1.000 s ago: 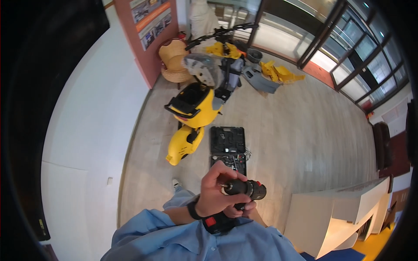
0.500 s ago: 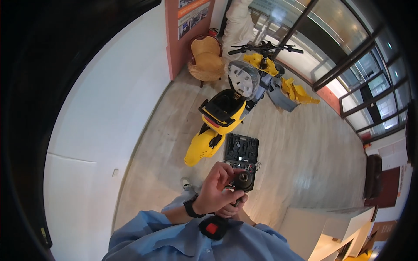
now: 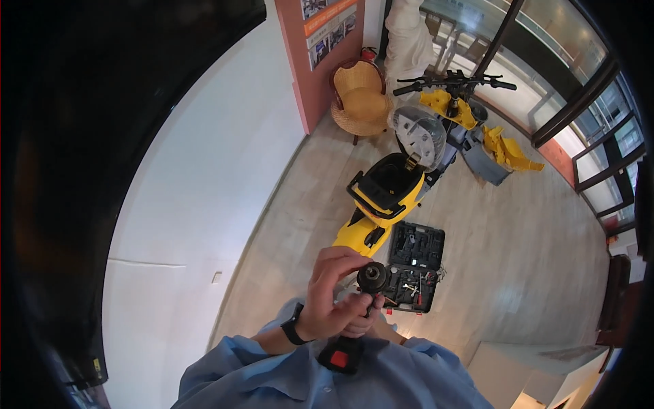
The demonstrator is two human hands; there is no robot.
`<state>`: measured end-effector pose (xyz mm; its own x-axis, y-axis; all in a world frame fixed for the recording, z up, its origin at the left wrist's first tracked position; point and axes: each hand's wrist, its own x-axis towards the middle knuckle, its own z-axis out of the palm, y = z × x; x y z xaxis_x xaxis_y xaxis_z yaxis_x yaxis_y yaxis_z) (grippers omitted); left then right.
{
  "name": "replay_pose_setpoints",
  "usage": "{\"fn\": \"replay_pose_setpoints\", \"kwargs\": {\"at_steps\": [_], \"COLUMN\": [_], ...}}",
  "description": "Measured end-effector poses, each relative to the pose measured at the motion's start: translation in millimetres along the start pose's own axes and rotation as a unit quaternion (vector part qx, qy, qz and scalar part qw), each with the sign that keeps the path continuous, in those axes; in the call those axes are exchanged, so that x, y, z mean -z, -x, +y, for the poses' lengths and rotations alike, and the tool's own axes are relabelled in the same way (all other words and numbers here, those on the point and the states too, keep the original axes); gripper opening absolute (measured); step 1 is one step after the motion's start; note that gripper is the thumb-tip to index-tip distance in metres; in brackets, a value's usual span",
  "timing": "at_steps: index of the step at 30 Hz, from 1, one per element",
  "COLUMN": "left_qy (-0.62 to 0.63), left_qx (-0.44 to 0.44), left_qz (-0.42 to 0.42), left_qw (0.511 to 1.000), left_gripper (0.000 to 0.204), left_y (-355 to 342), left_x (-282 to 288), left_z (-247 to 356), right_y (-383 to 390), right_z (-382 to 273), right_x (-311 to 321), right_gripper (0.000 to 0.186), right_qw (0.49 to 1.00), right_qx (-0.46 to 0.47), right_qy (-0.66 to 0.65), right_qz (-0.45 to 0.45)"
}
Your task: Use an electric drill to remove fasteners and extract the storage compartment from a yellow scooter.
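A black cordless drill (image 3: 372,277) is held upright close to my chest, its chuck facing up and a red-marked battery (image 3: 338,356) at its lower end. My right hand (image 3: 359,324) is wrapped round the drill's handle, partly hidden behind my left hand. With a black watch on its wrist, my left hand (image 3: 325,294) curves round the drill's head, fingertips at the chuck's far side and thumb just below it. No bit can be made out in the chuck. Beyond the hands an open black tool case (image 3: 417,247) lies on the floor, with hand tools in its near half.
A yellow scooter (image 3: 392,198) with its seat raised stands ahead, left of the case. Past it are a grey box (image 3: 487,165) with yellow panels and a wicker chair (image 3: 361,102). A white wall (image 3: 177,204) runs along the left; a white counter (image 3: 501,371) stands at lower right.
The view has shifted left, so the scooter and case appear farther right, and more of the case shows. The drill stays in both hands, with my left hand still at its head.
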<state>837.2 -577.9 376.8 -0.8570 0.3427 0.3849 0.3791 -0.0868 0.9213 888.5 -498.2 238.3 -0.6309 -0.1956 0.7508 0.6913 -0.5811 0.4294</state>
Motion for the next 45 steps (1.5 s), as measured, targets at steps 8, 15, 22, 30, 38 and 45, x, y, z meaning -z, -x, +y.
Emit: {"fn": "replay_pose_setpoints", "kwargs": {"at_steps": [8,15,22,30,38,45], "left_qy": [-0.065,0.023,0.209,0.219,0.202,0.261], "left_qx": [-0.051,-0.032,-0.020,-0.007,-0.032,0.018], "left_qz": [-0.043,-0.107,-0.214,-0.232,-0.224,-0.192], "left_qw": [0.996,0.993,0.954,0.948,0.953,0.946], "left_gripper": [0.020,0.044,0.050,0.066,0.058,0.065], "left_y": [-49.6,-93.2,-135.2,-143.2,-141.2,-132.5], "left_x": [38.0,96.3,150.4,163.9,158.3,147.2], "left_z": [-18.7,-74.2,-97.0,-113.5,-111.1,-108.8], "right_y": [-20.6,-71.7,-127.2,-152.3,-154.5,-140.8], "right_z": [-26.1,-40.8,-33.7,-45.1,-53.4,-40.4], "right_x": [27.1,96.4,138.8,166.5,164.1,144.3], "right_gripper": [0.048,0.046,0.033,0.037,0.041,0.043], "right_qw": [0.998,0.995,0.979,0.971,0.968,0.979], "right_qx": [-0.037,0.016,0.084,0.055,-0.025,0.040], "right_qy": [0.019,0.100,0.186,0.201,0.203,0.186], "right_qz": [0.054,0.016,0.001,-0.117,-0.146,-0.067]}}
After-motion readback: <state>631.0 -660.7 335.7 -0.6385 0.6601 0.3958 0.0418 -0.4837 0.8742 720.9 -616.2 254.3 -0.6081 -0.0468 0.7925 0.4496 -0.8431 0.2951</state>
